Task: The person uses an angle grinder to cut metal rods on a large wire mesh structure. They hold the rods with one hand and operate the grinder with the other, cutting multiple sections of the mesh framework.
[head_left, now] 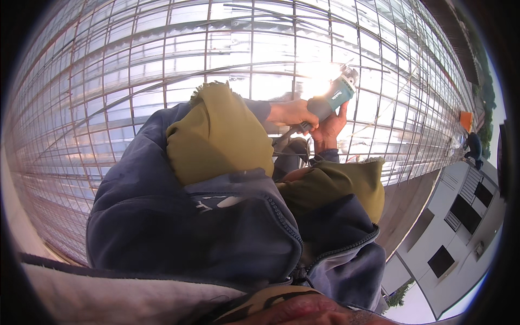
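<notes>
Teal-and-black cylindrical angle grinder (pixel 331 100) hovering far, right of centre, over rust-brown steel-bar grid (pixel 251 64); left hand (pixel 292 112) wrapping dark rear body, right hand (pixel 331 128) cupping from right, apparently sharing weight, steadying against kick; white glare (pixel 318 73) hiding whether head is touching bars.

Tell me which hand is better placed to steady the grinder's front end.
Probably the right hand: it reaches up beside the grinder, nearer that end. The left hand sits farther back, toward the rear.
</notes>
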The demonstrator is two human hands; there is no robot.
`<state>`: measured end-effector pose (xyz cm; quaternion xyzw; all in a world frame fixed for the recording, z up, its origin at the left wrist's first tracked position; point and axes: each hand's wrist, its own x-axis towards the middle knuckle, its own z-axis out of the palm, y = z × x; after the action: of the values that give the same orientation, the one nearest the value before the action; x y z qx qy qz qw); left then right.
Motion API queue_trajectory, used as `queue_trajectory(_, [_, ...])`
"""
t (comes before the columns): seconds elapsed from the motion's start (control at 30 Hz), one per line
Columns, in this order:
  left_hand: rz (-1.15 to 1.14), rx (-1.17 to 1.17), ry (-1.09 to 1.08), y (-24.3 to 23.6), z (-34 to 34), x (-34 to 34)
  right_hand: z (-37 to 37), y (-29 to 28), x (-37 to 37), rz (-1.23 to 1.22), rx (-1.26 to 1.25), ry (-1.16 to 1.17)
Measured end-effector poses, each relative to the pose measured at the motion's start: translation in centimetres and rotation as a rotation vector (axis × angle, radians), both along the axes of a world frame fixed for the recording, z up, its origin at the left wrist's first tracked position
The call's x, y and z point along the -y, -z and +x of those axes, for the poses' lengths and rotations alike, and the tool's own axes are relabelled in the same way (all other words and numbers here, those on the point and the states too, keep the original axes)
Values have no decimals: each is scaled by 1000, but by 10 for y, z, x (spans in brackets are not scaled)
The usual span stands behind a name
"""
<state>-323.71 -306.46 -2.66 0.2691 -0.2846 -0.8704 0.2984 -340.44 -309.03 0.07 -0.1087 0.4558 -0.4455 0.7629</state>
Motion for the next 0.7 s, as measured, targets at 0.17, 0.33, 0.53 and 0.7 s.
queue_trajectory(0.17, [-46,119,-28,-4,-7,1,1,-7,3,-156,-170,-90])
queue_trajectory(0.33, [-311,445,10,-26,-1,1,-8,-13,7,-140,-282,-102])
queue_trajectory(0.53, [-835,886,-126,1,83,-22,-15,-13,15,-68,-362,-68])
queue_trajectory(0.7, [-1052,1676,-452,61,208,-35,-74,-41,69,-1,-684,-421])
